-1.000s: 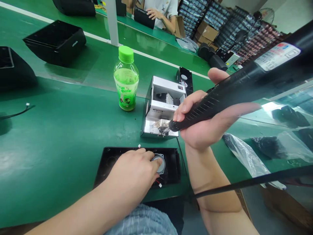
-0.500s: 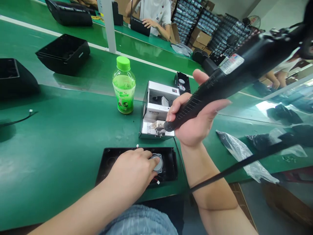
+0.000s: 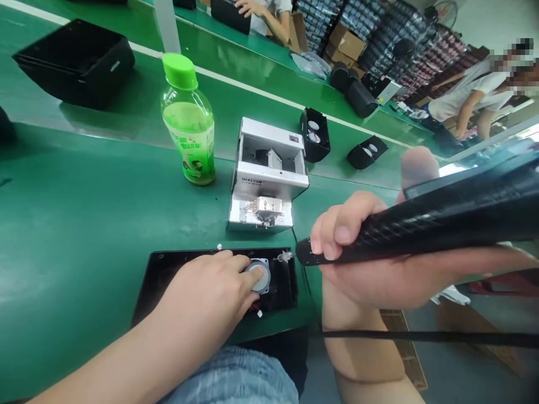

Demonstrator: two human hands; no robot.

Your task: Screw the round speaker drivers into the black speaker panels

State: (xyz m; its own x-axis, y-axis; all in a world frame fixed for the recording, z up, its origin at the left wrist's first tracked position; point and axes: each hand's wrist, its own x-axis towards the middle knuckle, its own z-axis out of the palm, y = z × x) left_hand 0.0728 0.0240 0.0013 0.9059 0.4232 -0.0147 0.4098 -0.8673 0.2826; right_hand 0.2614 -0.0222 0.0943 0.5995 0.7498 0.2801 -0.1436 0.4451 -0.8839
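Note:
My left hand [image 3: 210,286] reaches into a black plastic housing [image 3: 145,292] near the table's front edge. Its fingers are closed around a small round speaker [image 3: 260,278] with a grey face. Short red and black leads with a white plug show below it. In my right hand [image 3: 366,264] is a black electric screwdriver [image 3: 425,224], held almost level with its nose pointing left. A blurred, clear-looking piece [image 3: 284,256] at the bit end is over the right end of the housing. Behind the housing stands a silver screw feeder [image 3: 269,179] marked WEIXIN.
A green drink bottle [image 3: 189,129] stands left of the feeder. Black housings with speakers [image 3: 315,134] sit behind it, and a large black case [image 3: 80,64] lies at upper left. A dark cable [image 3: 421,336] crosses my right forearm. Other people sit across the benches.
My right hand has brought the screwdriver down and right, from the feeder's front to the right end of the housing. My left hand stays on the speaker. The view has shifted.

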